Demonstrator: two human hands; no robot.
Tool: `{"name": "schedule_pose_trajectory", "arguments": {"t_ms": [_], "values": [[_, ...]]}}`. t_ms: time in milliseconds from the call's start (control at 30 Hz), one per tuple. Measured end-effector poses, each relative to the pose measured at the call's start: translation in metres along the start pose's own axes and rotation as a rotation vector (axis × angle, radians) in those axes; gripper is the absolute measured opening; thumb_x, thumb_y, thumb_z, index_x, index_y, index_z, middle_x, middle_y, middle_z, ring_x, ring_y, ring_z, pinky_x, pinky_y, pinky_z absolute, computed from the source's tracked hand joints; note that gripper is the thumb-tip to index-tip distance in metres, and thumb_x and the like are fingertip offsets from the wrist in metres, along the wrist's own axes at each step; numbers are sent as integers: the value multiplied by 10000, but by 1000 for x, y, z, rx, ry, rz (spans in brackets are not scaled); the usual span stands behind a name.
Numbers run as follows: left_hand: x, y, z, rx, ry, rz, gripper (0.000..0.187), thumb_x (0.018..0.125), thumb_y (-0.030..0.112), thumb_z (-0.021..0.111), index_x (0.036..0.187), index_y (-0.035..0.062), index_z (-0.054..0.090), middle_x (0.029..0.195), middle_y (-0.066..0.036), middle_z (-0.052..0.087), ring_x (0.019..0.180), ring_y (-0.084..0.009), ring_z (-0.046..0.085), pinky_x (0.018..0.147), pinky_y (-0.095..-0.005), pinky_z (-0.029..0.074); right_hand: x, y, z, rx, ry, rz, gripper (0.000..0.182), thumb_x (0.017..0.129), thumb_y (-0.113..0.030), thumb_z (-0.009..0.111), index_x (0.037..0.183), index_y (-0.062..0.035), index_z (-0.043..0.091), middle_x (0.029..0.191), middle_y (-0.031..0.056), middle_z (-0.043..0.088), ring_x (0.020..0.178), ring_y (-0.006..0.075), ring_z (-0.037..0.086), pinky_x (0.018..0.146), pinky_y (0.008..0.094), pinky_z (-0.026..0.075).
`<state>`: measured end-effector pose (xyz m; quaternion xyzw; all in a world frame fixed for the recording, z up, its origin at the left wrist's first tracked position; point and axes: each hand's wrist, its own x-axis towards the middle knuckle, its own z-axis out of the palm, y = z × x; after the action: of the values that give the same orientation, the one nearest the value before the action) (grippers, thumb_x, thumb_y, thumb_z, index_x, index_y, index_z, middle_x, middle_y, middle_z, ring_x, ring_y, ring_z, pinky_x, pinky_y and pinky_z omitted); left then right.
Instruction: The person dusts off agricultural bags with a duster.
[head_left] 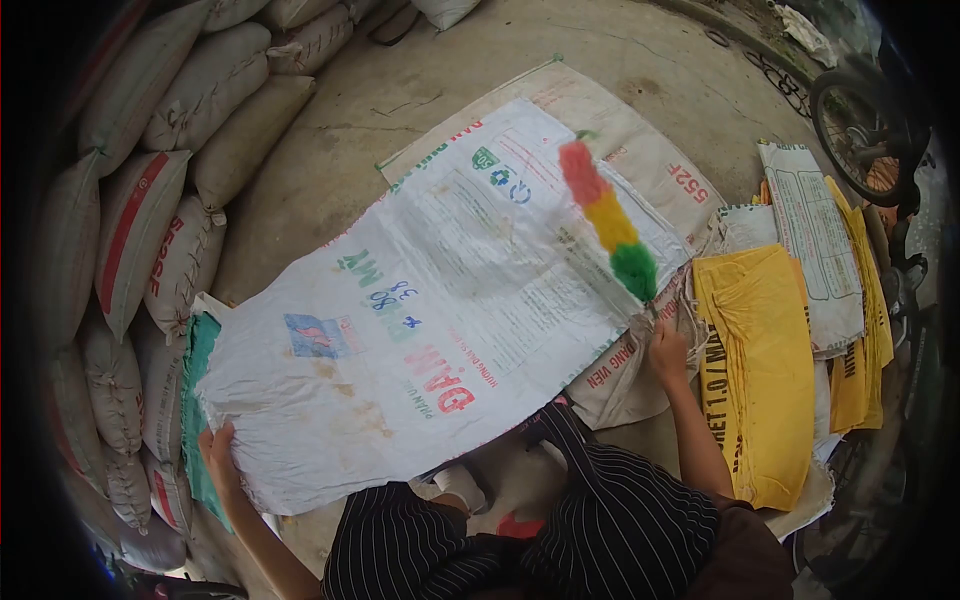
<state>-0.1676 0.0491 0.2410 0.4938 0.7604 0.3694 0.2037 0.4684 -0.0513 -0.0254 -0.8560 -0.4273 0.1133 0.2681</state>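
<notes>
A large white woven sack with red, green and blue print lies flat in front of the person's knees. My left hand grips its crumpled left end, over a strip of green sack. My right hand is closed on the handle of a fluffy duster, coloured red, yellow and green, which is held over the right side of the white sack. Beneath lies a beige sack marked 552F, and a crumpled sack is near my right forearm.
Filled sacks are piled along the left. Folded yellow sacks and a white printed sack lie at the right. A wheel stands at the upper right, near dark rings on the concrete floor.
</notes>
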Motion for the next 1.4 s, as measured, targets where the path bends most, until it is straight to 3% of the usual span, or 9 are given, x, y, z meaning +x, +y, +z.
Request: {"name": "schedule_pose_trajectory", "arguments": {"t_ms": [333, 567, 633, 667, 767, 933, 1133, 1267, 1400], "values": [[16, 240, 125, 43, -517, 123, 245, 764, 229, 566, 756, -12, 611, 631, -12, 564, 492, -69, 473, 455, -215, 359, -91, -85, 42, -125, -447, -92, 336, 868, -282, 428, 727, -11, 568, 668, 228, 562, 674, 390, 559, 592, 500, 417], [-18, 350, 313, 1, -794, 364, 367, 640, 307, 587, 740, -45, 616, 675, -125, 598, 586, -206, 569, 522, -302, 433, -99, -48, 66, 155, -486, -160, 401, 865, -308, 437, 700, 13, 614, 635, 207, 587, 622, 342, 581, 561, 449, 420], [-43, 366, 367, -30, -848, 327, 348, 631, 261, 570, 772, -53, 623, 739, -173, 622, 668, -249, 610, 601, -342, 480, -94, -47, 50, 411, -722, 131, 468, 868, -382, 450, 633, -4, 596, 510, 98, 538, 463, 220, 523, 459, 349, 390], [-57, 373, 386, -34, -860, 322, 346, 633, 245, 563, 792, -55, 625, 768, -188, 630, 704, -261, 626, 635, -349, 494, -95, -47, 43, 508, -739, 197, 527, 870, -485, 408, 628, -41, 559, 438, -10, 403, 358, 104, 352, 372, 266, 278], [-81, 359, 474, -85, -802, 312, 363, 629, 249, 562, 803, -62, 629, 804, -207, 630, 752, -277, 628, 671, -337, 494, -90, -22, 37, 977, -913, 623, 540, 870, -545, 352, 696, -70, 539, 415, -45, 292, 331, 79, 238, 346, 245, 186], [-111, 311, 566, -354, -994, 134, 359, 690, 268, 549, 921, 15, 655, 869, -148, 646, 775, -264, 613, 698, -327, 479, -64, -35, 0, 1488, -809, 575, 724, 820, -689, 172, 820, -54, 519, 446, -56, 184, 349, 63, 142, 338, 225, 130], [-155, 231, 568, -50, -1402, 394, 328, 760, 313, 565, 920, 41, 656, 969, -174, 617, 928, -309, 566, 824, -354, 432, -47, -36, 3, 1125, -562, 709, 441, 869, -479, 442, 788, -53, 518, 453, -54, 250, 339, 59, 229, 322, 234, 161], [-156, 144, 520, -315, -851, 729, 245, 776, 168, 547, 984, 51, 603, 1090, -176, 552, 1049, -332, 479, 912, -384, 369, -65, -36, 26, 877, -505, 801, 284, 847, -319, 546, 753, -52, 519, 458, -50, 317, 343, 67, 302, 316, 239, 210], [-139, 73, 449, 172, 88, 266, 566, 726, 256, 638, 1195, 22, 425, 1219, -235, 405, 1122, -358, 401, 929, -417, 350, -71, -4, 31, 634, -535, 705, 296, 853, -300, 532, 694, -51, 531, 458, -40, 359, 350, 74, 341, 320, 239, 240]]}}
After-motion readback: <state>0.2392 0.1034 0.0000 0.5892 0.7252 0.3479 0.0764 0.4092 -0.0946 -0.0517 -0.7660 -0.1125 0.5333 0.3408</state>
